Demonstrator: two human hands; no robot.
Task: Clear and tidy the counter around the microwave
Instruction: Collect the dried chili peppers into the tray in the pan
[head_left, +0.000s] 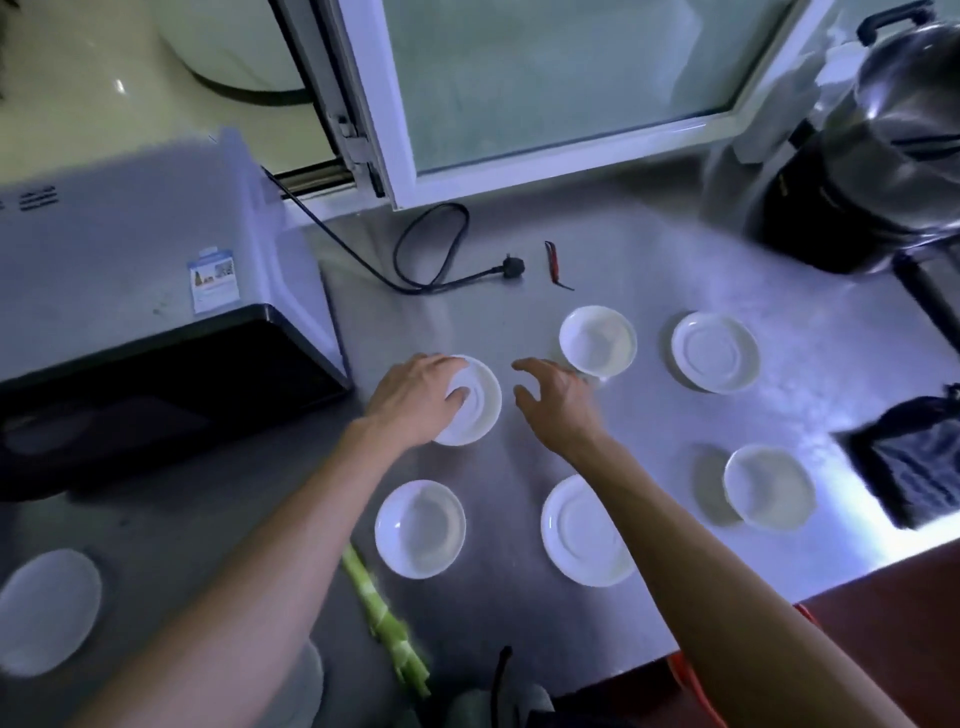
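the left hand (415, 397) is gripping the rim of a round white glazed saucer (475, 402), fingers curling over its far edge and thumb lying on its face, just right of the microwave (156, 291), a boxy grey metal case with a glossy black front. the right hand (558, 397) is hovering just beside that saucer with fingers spread and loosely bent, holding nothing. everything is sitting on a brushed steel counter (649, 270) that is shining dully. a deep white bowl (597, 340) is standing just past the right hand's fingertips, and a flat ringed saucer (716, 352) is lying to its right. nearer the person, a shallow bowl (420, 529), a second ringed saucer (582, 532) partly under the right forearm, and another bowl (769, 486) are lying apart in a row. a black power cord with its plug (511, 268) is looping near the window frame, beside a thin red and black strip (553, 262). a polished steel pot (893, 140) is standing at the far right, a dark crumpled cloth (914, 467) below it, and a pale green ribbed stalk (384, 621) is lying at the near edge
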